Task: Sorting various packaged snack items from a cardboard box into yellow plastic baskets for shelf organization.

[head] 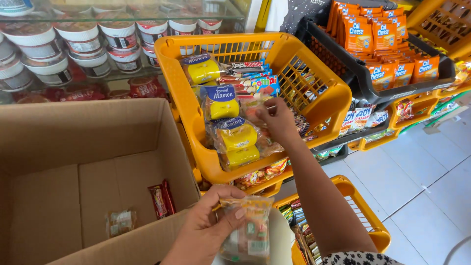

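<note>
My left hand (212, 225) is shut on a clear plastic snack packet (249, 233) with orange and green print, held low above the near edge of a cardboard box (73, 142). My right hand (277, 120) reaches into a yellow plastic basket (324, 105). Its fingers pinch a small clear snack packet (249, 112) among the goods there. Beside that hand lie several yellow cakes in clear wrappers with blue labels (221, 103). Colourful flat snack packs (255, 81) fill the basket's back.
The open box holds a red wrapped bar (162, 198) and a small clear packet (120, 222). White lidded cups (78, 37) line glass shelves behind. A black basket (343, 59) carries orange cracker packs (387, 41). Another yellow basket (365, 216) sits below. White tiled floor (417, 186) lies right.
</note>
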